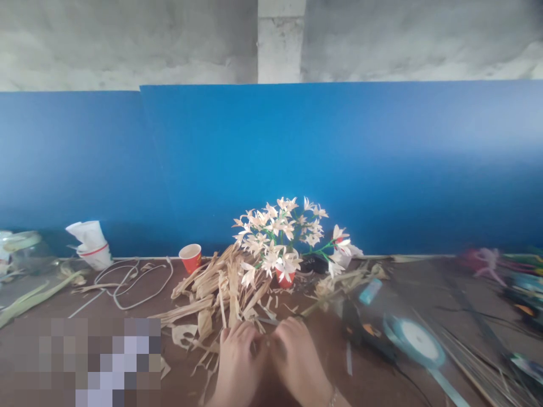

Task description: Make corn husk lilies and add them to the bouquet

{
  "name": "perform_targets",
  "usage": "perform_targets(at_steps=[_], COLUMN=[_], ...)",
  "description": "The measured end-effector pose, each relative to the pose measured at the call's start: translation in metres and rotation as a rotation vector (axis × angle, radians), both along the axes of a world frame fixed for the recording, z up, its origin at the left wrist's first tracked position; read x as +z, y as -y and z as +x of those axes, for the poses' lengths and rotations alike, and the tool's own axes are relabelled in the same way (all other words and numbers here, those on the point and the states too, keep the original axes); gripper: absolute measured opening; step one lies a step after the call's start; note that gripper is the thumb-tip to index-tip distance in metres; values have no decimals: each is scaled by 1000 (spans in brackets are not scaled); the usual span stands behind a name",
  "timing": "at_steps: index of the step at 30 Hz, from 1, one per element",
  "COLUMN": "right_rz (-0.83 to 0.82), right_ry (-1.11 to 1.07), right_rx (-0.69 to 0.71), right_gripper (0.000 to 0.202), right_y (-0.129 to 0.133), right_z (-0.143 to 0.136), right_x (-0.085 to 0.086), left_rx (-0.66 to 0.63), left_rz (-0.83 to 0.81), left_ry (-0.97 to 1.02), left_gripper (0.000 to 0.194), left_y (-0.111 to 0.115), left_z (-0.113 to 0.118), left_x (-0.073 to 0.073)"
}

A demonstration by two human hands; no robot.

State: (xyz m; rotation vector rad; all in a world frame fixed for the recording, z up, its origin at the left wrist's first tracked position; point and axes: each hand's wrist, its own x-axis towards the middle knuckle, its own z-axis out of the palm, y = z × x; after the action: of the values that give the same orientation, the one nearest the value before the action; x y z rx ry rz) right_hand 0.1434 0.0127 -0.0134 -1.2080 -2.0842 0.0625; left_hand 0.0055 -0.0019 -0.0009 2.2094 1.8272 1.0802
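My left hand [241, 359] and my right hand [299, 359] are close together at the table's near side, fingers curled inward toward each other. Whatever they pinch is hidden or too small to make out. Just beyond my left hand lies a heap of dry tan husk strips [212, 285]; one narrow strip [222, 299] points up from near its fingers, and I cannot tell if it is held. Behind both hands, white handmade flowers [271, 232] on green stems stand in a red cup [285, 278]. Husk scraps [184, 334] lie left of my left hand.
A red paper cup [190, 259], a looped white cord [127, 282] and stacked white cups [94, 249] stand or lie leftward. To the right are a ribbon roll [418, 342], a dark tool with a cord [365, 330] and thin sticks [470, 362]. A blue panel [271, 147] backs the table.
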Motion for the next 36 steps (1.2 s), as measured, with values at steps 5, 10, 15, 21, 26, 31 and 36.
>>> perform_targets(at_steps=[5,10,15,21,26,31,36], right_rz=[-111,-202,-132,2,-16,-62,-116], right_ry=[-100,-95,-18,-10,-2,124,264], right_rx=[-6,108,94,-50,-221,-357,-383], right_gripper=[16,15,15,14,17,36,32], right_y=[-6,-5,-1,2,-13,-31,-36], right_z=[7,10,7,-2,18,54,59], right_x=[0,8,8,-4,0,7,6], left_rx=[15,-126,-160,-132,-49,-92,-85], left_rz=[-38,-26,-25,22,-15,-123,-153], left_ry=[23,-5,-83,-120,-96,-60,-66], left_gripper=[12,11,18,18,18,17,13], left_y=[0,-2,-1,1,0,-5,-6], left_z=[-4,-5,-4,-2,-7,-8,-4], left_x=[5,0,2,8,2,-6,-7])
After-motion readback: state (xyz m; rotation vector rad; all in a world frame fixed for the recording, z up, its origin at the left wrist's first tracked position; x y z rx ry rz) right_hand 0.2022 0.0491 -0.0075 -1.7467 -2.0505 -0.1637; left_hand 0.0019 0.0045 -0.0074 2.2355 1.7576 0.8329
